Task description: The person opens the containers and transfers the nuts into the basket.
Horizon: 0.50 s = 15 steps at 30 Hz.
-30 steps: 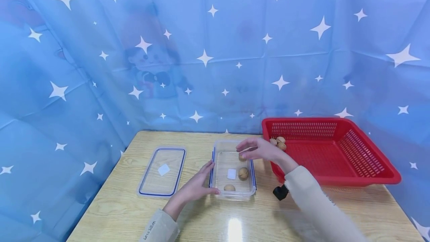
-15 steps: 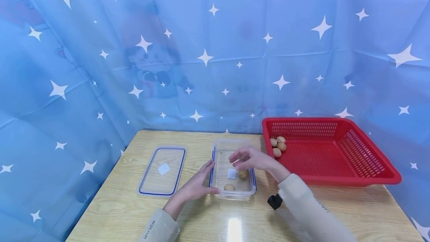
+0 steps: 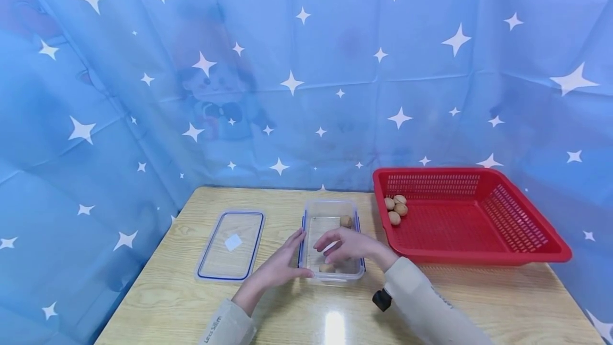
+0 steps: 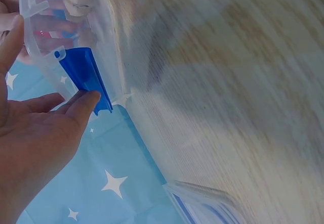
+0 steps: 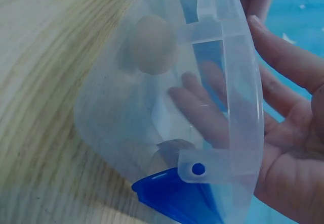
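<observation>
A clear plastic food box [image 3: 330,207] with blue clips stands lidless mid-table. Inside, one walnut [image 3: 346,221] lies at the far right and another walnut [image 3: 327,268] near the front wall. My right hand [image 3: 348,244] is over the box, fingers bent loosely downward, hiding its middle. Through the cloudy wall in the right wrist view, those fingers [image 5: 197,110] show nothing between them, with a walnut [image 5: 154,44] nearby. My left hand [image 3: 280,265] rests along the box's left side, thumb at the front corner. Its fingertips touch the blue clip [image 4: 83,72] in the left wrist view.
The box's lid [image 3: 232,246], clear with a blue seal and white label, lies on the wooden table [image 3: 268,315] at left. A red basket [image 3: 469,254] stands at right, with several walnuts [image 3: 396,208] in its left end. A starry blue curtain [image 3: 306,95] hangs behind.
My right hand has moved from the box's far right toward its front left. The far walnut shows again and the middle one is now covered. My left hand has stayed put.
</observation>
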Motion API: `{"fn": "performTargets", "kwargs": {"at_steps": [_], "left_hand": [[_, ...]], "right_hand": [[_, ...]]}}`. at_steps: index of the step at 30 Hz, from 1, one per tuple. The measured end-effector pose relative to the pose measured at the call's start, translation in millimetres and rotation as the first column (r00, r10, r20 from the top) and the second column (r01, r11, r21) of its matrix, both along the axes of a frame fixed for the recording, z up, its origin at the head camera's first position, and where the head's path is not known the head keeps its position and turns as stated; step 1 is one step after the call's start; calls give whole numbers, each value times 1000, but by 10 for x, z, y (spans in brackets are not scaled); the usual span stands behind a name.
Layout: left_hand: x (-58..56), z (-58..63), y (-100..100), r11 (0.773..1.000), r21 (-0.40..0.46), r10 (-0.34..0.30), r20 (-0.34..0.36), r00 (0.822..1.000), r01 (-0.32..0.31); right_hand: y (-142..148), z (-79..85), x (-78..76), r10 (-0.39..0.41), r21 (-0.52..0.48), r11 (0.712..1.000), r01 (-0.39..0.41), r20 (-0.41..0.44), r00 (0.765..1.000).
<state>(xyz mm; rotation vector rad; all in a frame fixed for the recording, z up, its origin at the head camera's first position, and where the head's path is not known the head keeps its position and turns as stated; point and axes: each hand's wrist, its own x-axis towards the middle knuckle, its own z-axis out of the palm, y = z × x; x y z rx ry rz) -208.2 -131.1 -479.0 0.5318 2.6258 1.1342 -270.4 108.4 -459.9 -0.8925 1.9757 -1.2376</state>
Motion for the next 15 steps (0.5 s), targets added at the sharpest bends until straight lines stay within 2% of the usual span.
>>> {"fn": "performTargets", "kwargs": {"at_steps": [6,10,15], "left_hand": [[-10,5,7,1000,4,-7,-3,1000,7],[-12,-8,3,1000,0,-4,-5,1000,4],[-9,-9,-7,1000,5,-3,-4,1000,3]], "right_hand": [[-46,-18,8,4,78,997,-4,0,1000],[-85,-63,-3,21,88,996,-24,35,999],[-120,-120,-21,21,103,994,-25,38,999]]}}
